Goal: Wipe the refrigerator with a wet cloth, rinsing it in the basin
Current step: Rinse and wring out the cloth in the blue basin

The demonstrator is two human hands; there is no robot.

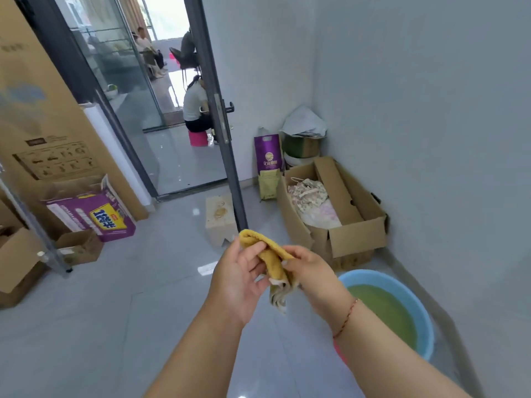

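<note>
A yellow cloth (273, 259) hangs bunched between both hands above the grey tiled floor. My left hand (238, 280) pinches its upper left part with thumb and fingers. My right hand (310, 271) grips its right side, and a lighter, frayed end dangles below. A blue basin (413, 291) with greenish water sits on the floor at the lower right, under my right forearm. No refrigerator shows in this view.
An open cardboard box (359, 234) of fabrics stands by the right wall, with a purple bag (268, 165) behind it. A small stool (219, 219) sits by the glass door (224, 133). Cartons (94, 214) line the left side. People sit beyond the doorway.
</note>
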